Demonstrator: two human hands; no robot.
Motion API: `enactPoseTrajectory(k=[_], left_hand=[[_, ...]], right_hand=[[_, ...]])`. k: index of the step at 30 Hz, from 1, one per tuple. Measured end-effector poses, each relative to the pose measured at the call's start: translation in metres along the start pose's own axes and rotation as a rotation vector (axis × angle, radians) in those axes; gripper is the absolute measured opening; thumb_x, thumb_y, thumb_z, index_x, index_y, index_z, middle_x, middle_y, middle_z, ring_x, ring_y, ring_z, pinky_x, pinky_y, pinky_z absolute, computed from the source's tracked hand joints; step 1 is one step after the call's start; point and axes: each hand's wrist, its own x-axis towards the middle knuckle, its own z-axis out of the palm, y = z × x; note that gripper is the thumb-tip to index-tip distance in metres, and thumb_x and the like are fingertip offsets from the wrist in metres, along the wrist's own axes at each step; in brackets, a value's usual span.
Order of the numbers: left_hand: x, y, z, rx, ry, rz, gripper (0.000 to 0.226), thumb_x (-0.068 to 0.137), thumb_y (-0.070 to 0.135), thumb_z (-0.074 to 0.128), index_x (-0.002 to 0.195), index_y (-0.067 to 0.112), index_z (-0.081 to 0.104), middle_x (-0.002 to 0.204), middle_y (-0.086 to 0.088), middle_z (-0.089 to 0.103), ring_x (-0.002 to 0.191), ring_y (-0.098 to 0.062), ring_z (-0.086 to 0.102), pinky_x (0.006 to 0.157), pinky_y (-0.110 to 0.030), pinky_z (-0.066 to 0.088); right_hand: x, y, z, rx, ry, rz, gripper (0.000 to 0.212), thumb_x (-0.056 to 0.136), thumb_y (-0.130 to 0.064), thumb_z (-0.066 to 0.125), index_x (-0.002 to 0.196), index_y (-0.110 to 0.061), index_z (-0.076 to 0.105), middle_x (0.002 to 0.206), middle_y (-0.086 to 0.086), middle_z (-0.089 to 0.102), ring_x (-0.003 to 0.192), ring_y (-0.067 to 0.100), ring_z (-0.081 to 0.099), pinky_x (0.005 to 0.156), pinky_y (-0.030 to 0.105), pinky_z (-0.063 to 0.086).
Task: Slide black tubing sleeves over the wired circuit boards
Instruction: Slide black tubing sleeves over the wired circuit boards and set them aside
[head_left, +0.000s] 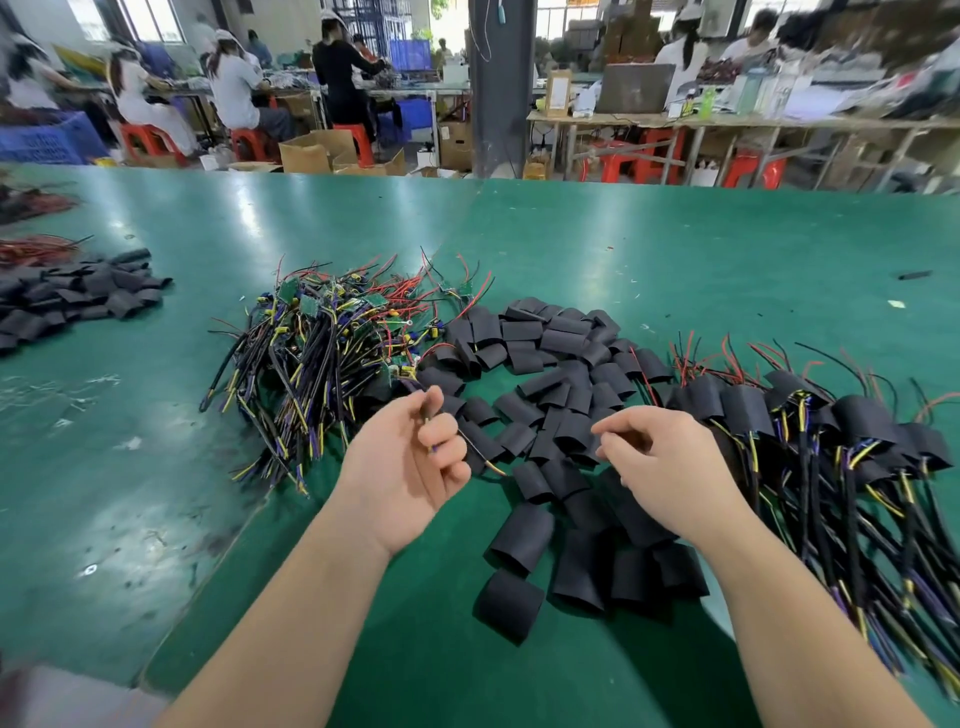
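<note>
A tangled heap of wired circuit boards (332, 358), green boards with black, yellow, purple and red leads, lies left of centre on the green table (649, 260). Loose black tubing sleeves (550, 384) are strewn across the middle. On the right lies a pile of sleeved boards (810, 431). My left hand (410, 467) pinches the wire lead (480, 451) of one board from the heap. Hovering over the loose sleeves, my right hand (660, 467) has its fingers loosely curled and holds nothing.
A second heap of black sleeves (78, 299) and red wires (36, 249) lies at the far left. Beyond the table's far edge stand red stools, cardboard boxes and benches with several seated people. A small black piece (914, 274) lies far right.
</note>
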Motion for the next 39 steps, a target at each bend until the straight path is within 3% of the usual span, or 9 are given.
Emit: enactPoseTrajectory(k=[7, 13, 18, 23, 26, 29, 33, 36, 39], left_hand=[[0.000, -0.019, 0.004, 0.636, 0.072, 0.474, 0.024, 0.104, 0.017, 0.031, 0.100, 0.017, 0.054, 0.070, -0.005, 0.073, 0.064, -0.014, 0.065, 0.062, -0.022, 0.050], [0.009, -0.012, -0.009, 0.586, 0.250, 0.097, 0.030, 0.103, 0.010, 0.025, 0.131, 0.020, 0.024, 0.080, -0.013, 0.074, 0.058, -0.023, 0.070, 0.046, -0.025, 0.052], [0.006, -0.016, -0.006, 0.790, 0.289, 0.252, 0.034, 0.101, 0.008, 0.035, 0.120, 0.036, 0.032, 0.115, 0.005, 0.060, 0.061, -0.031, 0.071, 0.051, -0.031, 0.055], [-0.003, -0.016, -0.002, 1.009, 0.237, 0.521, 0.039, 0.099, 0.016, 0.046, 0.112, 0.053, 0.039, 0.103, 0.011, 0.070, 0.059, -0.021, 0.071, 0.056, -0.035, 0.059], [-0.006, -0.019, 0.000, 1.124, 0.187, 0.546, 0.043, 0.097, 0.016, 0.049, 0.112, 0.055, 0.040, 0.095, 0.017, 0.071, 0.057, -0.016, 0.070, 0.059, -0.043, 0.059], [-0.008, -0.027, 0.004, 1.264, 0.106, 0.553, 0.035, 0.095, 0.017, 0.052, 0.104, 0.050, 0.041, 0.091, 0.016, 0.071, 0.053, -0.011, 0.069, 0.054, -0.036, 0.058], [-0.009, -0.037, 0.004, 1.350, -0.090, 0.532, 0.040, 0.096, 0.012, 0.050, 0.120, 0.044, 0.043, 0.076, 0.004, 0.068, 0.052, -0.008, 0.064, 0.058, -0.020, 0.054], [-0.009, -0.040, 0.002, 1.461, -0.149, 0.561, 0.041, 0.096, 0.013, 0.048, 0.118, 0.046, 0.039, 0.068, 0.001, 0.065, 0.040, -0.005, 0.039, 0.048, -0.014, 0.034], [-0.008, -0.041, 0.002, 1.406, -0.124, 0.547, 0.039, 0.096, 0.016, 0.049, 0.117, 0.046, 0.039, 0.067, -0.008, 0.061, 0.041, -0.007, 0.029, 0.048, -0.019, 0.030]], right_hand=[[-0.001, -0.002, 0.002, 0.008, -0.015, -0.014, 0.017, 0.091, -0.015, 0.057, 0.090, -0.027, 0.070, 0.081, -0.014, 0.069, 0.063, -0.004, 0.057, 0.059, 0.008, 0.038], [-0.002, -0.002, 0.002, -0.022, -0.030, -0.021, 0.018, 0.091, -0.016, 0.057, 0.094, -0.027, 0.071, 0.083, -0.014, 0.069, 0.063, -0.004, 0.056, 0.062, 0.008, 0.041], [-0.002, -0.002, 0.002, -0.029, -0.027, -0.020, 0.018, 0.092, -0.017, 0.056, 0.095, -0.027, 0.071, 0.079, -0.012, 0.070, 0.061, 0.002, 0.059, 0.061, 0.011, 0.047], [-0.002, -0.001, 0.002, 0.013, -0.029, -0.028, 0.017, 0.091, -0.017, 0.057, 0.095, -0.025, 0.070, 0.076, -0.009, 0.070, 0.056, 0.005, 0.059, 0.057, 0.016, 0.047], [-0.002, -0.003, 0.004, 0.283, -0.052, 0.005, 0.019, 0.091, -0.014, 0.059, 0.102, -0.025, 0.070, 0.071, -0.004, 0.071, 0.051, 0.006, 0.057, 0.052, 0.019, 0.046], [-0.006, -0.010, 0.010, 0.637, -0.138, -0.023, 0.043, 0.087, -0.010, 0.068, 0.120, -0.034, 0.059, 0.102, -0.011, 0.070, 0.063, 0.010, 0.059, 0.059, 0.022, 0.050], [-0.009, -0.016, 0.022, 0.624, -0.175, -0.152, 0.048, 0.083, -0.003, 0.071, 0.118, -0.033, 0.060, 0.117, -0.008, 0.065, 0.080, 0.011, 0.065, 0.083, 0.030, 0.056], [-0.009, -0.015, 0.024, 0.559, -0.152, -0.189, 0.040, 0.080, 0.010, 0.068, 0.108, -0.019, 0.064, 0.101, 0.003, 0.071, 0.088, 0.015, 0.069, 0.084, 0.029, 0.054], [-0.010, -0.015, 0.026, 0.556, -0.180, -0.188, 0.057, 0.080, 0.014, 0.065, 0.113, -0.032, 0.057, 0.102, 0.000, 0.070, 0.082, 0.013, 0.066, 0.081, 0.026, 0.054]])
